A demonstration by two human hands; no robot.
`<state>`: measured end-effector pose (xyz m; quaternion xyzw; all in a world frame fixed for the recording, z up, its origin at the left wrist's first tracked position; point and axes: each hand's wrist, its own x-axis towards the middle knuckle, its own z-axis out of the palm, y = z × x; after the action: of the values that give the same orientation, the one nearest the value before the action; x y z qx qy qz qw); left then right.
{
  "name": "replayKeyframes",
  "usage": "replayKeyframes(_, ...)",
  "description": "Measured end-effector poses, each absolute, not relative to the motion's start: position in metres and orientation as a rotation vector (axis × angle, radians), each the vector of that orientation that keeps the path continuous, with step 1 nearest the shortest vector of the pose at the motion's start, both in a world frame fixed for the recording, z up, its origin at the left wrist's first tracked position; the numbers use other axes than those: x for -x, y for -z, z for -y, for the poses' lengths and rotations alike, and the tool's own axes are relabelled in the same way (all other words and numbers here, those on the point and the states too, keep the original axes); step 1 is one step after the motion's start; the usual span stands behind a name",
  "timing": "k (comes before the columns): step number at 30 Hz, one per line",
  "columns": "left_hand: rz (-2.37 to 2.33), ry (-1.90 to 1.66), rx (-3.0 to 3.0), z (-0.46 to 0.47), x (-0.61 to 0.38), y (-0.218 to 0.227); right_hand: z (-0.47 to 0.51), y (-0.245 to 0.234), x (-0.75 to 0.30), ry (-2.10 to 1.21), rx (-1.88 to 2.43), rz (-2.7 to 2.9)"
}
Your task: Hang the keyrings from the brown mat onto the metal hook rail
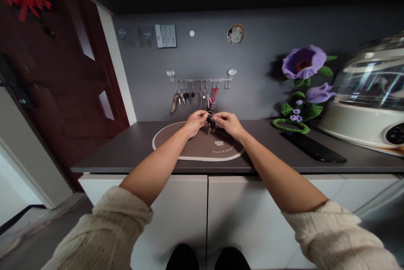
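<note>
A bunch of keys (210,122) on a metal ring is held between both hands, just above the brown mat (189,146). My left hand (197,123) pinches it from the left side. From the right, my right hand (229,124) grips the same bunch with thumb and fingers. Part of the keys is hidden by the fingers. Behind the hands, a metal hook rail (202,80) on the wall carries several key sets, among them one with a brown tag (174,104) and one with a red strap (215,93).
On the counter (120,144) to the right lie a black flat object (315,147) and purple artificial flowers (304,66) with a green ring base. A white appliance with a clear dome (362,114) stands at the far right. Left is a dark red door (59,72); a switch panel (166,36) is above.
</note>
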<state>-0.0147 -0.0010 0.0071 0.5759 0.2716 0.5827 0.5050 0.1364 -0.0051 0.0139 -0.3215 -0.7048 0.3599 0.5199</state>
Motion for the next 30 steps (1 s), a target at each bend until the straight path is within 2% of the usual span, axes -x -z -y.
replayKeyframes(17,-0.600,-1.375,-1.339,0.0043,0.0101,-0.0072,0.0086,-0.0175,-0.1390,-0.807,0.730,1.653)
replayKeyframes(30,-0.731,-1.425,-1.316,0.0005,0.0077,-0.0031,0.0130,-0.0229,-0.1399,-0.997,0.715,1.538)
